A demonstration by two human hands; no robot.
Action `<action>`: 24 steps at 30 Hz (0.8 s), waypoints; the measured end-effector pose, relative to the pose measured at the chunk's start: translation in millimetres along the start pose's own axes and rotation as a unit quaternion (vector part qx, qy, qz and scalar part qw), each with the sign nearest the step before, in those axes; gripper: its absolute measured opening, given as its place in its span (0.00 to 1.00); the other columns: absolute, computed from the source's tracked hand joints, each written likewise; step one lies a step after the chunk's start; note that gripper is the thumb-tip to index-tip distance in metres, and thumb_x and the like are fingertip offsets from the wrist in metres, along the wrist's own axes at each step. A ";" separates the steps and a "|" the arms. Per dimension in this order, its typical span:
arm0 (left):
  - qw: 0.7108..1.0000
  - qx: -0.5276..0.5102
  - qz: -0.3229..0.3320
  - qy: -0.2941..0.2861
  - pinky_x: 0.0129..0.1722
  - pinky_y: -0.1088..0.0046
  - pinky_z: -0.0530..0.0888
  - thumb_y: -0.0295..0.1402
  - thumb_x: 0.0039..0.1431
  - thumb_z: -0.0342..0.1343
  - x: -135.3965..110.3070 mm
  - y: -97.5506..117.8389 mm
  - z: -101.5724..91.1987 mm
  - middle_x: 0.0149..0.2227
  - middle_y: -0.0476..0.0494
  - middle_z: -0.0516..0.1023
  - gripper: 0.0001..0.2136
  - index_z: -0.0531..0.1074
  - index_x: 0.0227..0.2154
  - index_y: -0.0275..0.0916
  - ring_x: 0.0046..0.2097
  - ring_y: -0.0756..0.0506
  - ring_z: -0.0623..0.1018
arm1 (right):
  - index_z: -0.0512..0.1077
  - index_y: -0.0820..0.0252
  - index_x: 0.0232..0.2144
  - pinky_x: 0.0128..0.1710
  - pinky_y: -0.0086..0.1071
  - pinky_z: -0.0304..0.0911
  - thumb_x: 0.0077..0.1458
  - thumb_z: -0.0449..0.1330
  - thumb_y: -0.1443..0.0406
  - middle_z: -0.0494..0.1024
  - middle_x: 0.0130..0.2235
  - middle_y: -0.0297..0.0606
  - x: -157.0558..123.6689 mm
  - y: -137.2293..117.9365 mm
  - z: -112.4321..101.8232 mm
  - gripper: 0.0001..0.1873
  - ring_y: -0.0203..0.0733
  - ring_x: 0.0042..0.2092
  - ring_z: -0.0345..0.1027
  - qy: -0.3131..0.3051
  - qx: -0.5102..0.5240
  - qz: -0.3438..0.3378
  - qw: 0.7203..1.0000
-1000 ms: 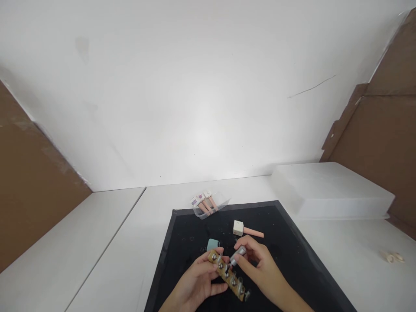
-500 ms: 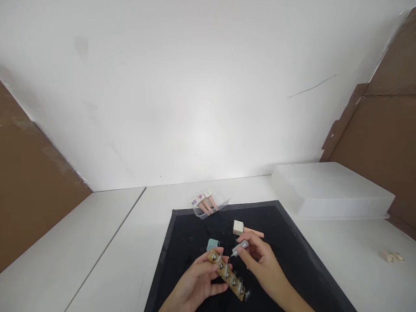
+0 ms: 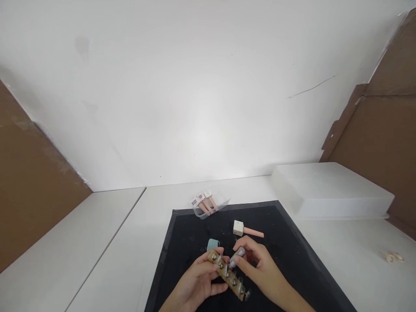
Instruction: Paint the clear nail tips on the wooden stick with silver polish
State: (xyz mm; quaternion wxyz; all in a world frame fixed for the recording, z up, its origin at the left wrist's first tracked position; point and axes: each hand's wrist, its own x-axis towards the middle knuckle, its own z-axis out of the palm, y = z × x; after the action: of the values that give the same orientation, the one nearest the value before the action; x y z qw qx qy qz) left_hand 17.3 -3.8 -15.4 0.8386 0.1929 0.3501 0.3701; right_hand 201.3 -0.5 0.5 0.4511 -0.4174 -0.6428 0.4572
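Observation:
My left hand (image 3: 201, 277) is closed around a wooden strip (image 3: 217, 261) with a row of metal knobs and clear, nail-shaped tips (image 3: 240, 286) along it. The strip slants down to the right over the black mat. Between the fingertips and thumb of my right hand (image 3: 260, 266) is a silver cylindrical brush cap (image 3: 239, 255). Its lower end is close beside the strip; I cannot tell whether it touches a tip. Just behind my left fingers lies a small teal object (image 3: 212, 244), partly hidden.
A white square bottle with a pink handle (image 3: 253, 232) lies on the black mat (image 3: 188, 225). At the mat's back edge, a clear tray (image 3: 224, 201) holds several similar bottles. A white box (image 3: 338, 190) stands back right, small beige rings (image 3: 390, 257) at far right.
My right hand has brought the silver brush cap down and slightly left, closer to the strip; its thin tip no longer shows. My left hand and the strip stay in place.

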 end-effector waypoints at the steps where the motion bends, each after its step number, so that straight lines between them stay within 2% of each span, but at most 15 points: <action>1: 1.000 0.001 0.000 0.000 0.41 0.63 0.67 0.23 0.47 0.54 -0.1 -0.1 0.0 0.36 0.45 0.75 0.14 0.71 0.38 0.39 0.39 0.46 0.73 | 0.68 0.59 0.29 0.22 0.25 0.57 0.51 0.57 0.64 0.63 0.21 0.28 -0.1 -0.4 0.0 0.04 0.34 0.23 0.58 -0.001 -0.003 -0.001 1.000; 13: 1.000 0.008 0.004 -0.002 0.42 0.63 0.67 0.23 0.48 0.54 0.9 -1.2 -0.9 0.40 0.43 0.75 0.14 0.71 0.39 0.39 0.40 0.46 0.73 | 0.68 0.59 0.29 0.23 0.26 0.58 0.51 0.58 0.62 0.65 0.24 0.29 -5.0 -3.5 -1.4 0.06 0.35 0.24 0.59 -0.023 -0.014 -0.005 1.000; 20: 1.000 0.004 0.001 -0.005 0.41 0.64 0.68 0.23 0.47 0.54 0.7 -0.9 -0.1 0.38 0.44 0.75 0.14 0.71 0.39 0.39 0.40 0.47 0.73 | 0.67 0.60 0.29 0.23 0.27 0.60 0.51 0.58 0.59 0.65 0.21 0.28 -1.8 2.3 0.1 0.09 0.35 0.23 0.61 0.009 0.020 0.003 1.000; 24: 1.000 0.004 0.001 -0.006 0.42 0.64 0.68 0.23 0.47 0.54 0.8 -0.6 -0.5 0.40 0.43 0.75 0.14 0.70 0.40 0.39 0.43 0.45 0.72 | 0.67 0.59 0.30 0.19 0.25 0.58 0.51 0.58 0.56 0.64 0.21 0.29 -0.1 5.8 0.8 0.12 0.34 0.22 0.60 0.030 0.024 0.019 0.999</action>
State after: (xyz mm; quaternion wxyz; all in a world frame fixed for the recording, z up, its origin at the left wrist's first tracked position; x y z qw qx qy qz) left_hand 17.6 -3.6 -16.4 0.8393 0.1991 0.3465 0.3686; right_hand 201.3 0.6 -5.3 0.4718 -0.4318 -0.6098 0.4681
